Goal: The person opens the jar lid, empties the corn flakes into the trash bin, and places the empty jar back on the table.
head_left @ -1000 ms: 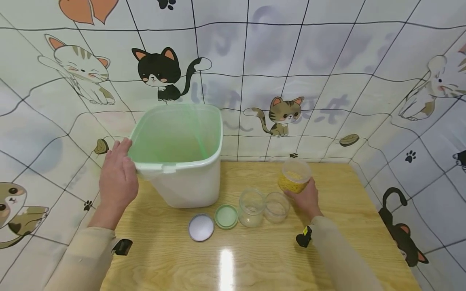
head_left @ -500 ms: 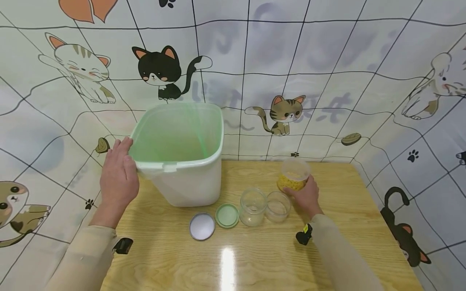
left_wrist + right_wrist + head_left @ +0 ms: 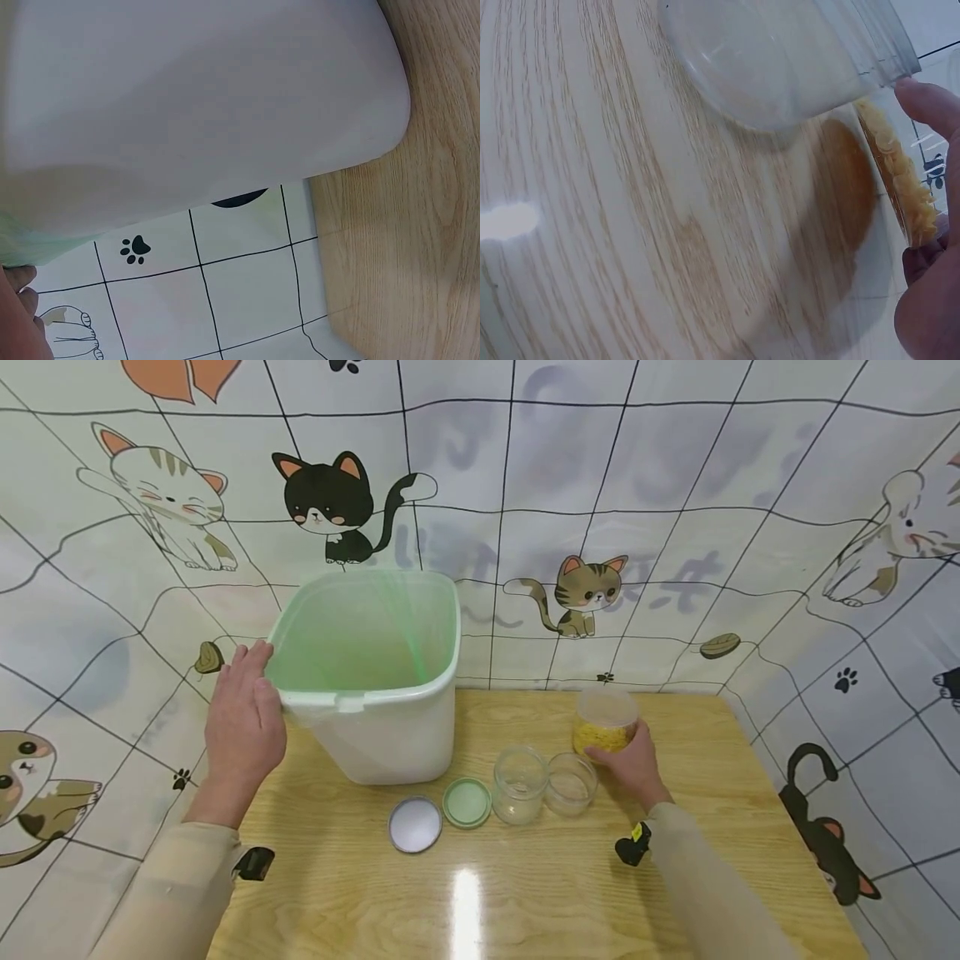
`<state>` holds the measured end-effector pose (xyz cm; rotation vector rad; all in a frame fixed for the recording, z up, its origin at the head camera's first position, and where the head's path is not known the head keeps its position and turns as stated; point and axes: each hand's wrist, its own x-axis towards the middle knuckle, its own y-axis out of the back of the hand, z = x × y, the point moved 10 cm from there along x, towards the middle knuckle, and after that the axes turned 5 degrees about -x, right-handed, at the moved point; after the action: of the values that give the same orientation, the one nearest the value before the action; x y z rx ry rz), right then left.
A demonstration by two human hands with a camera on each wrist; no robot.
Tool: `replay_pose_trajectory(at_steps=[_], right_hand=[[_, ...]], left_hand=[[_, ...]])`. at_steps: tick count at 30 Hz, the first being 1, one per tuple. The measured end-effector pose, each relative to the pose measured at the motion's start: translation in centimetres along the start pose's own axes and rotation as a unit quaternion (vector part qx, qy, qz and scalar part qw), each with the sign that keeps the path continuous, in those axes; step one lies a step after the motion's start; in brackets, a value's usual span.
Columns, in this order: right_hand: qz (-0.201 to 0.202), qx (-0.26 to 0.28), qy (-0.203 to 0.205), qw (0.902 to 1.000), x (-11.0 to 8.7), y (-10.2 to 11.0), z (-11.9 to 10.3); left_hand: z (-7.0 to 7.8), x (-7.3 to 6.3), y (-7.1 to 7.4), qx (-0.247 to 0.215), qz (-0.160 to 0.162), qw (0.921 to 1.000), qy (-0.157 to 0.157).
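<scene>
A tall white bin (image 3: 378, 739) with a green liner (image 3: 337, 643) over its rim stands at the back left of the table. My left hand (image 3: 243, 718) rests against the bin's left rim, its fingers fairly straight. With my right hand (image 3: 633, 768) I grip a clear jar (image 3: 603, 731) partly filled with yellow curly pieces that look like pasta, back right. In the right wrist view, the yellow pieces (image 3: 896, 172) show between thumb and fingers. An empty clear jar (image 3: 519, 785) and a shorter clear container (image 3: 570, 785) stand left of this hand.
Left of the empty jar lie a green lid (image 3: 467, 802) and a white lid (image 3: 415, 825) on the wooden table (image 3: 352, 902). A wall cloth (image 3: 465, 460) printed with cats and grid lines surrounds the back and sides.
The jar with the yellow pieces has changed its tilt slightly in my right hand, showing more of its side. My left hand and the bin have stayed in place.
</scene>
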<state>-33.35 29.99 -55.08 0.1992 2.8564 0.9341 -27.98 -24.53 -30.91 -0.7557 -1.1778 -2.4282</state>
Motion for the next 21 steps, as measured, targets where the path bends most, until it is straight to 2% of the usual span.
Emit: replay_pose_trajectory(at_steps=[7,12,18,21], right_hand=[[0.02,-0.022,0.026,0.9992,-0.2,1.4,-0.5],[0.016,-0.005,0.058,0.9981,-0.4,2.4,-1.5],[-0.001,-0.039,0.021,0.999,-1.0,3.6,-1.7],[-0.002,-0.056,0.018,0.9982,-1.4,4.4,-2.2]], left_hand=[[0.1,-0.1,0.0,-0.004,-0.004,1.0,0.002],[0.1,-0.1,-0.1,-0.001,-0.007,1.0,0.004],[0.0,0.0,-0.1,0.005,-0.015,0.9998,0.008],[0.0,0.0,0.0,0.005,-0.025,0.9996,0.01]])
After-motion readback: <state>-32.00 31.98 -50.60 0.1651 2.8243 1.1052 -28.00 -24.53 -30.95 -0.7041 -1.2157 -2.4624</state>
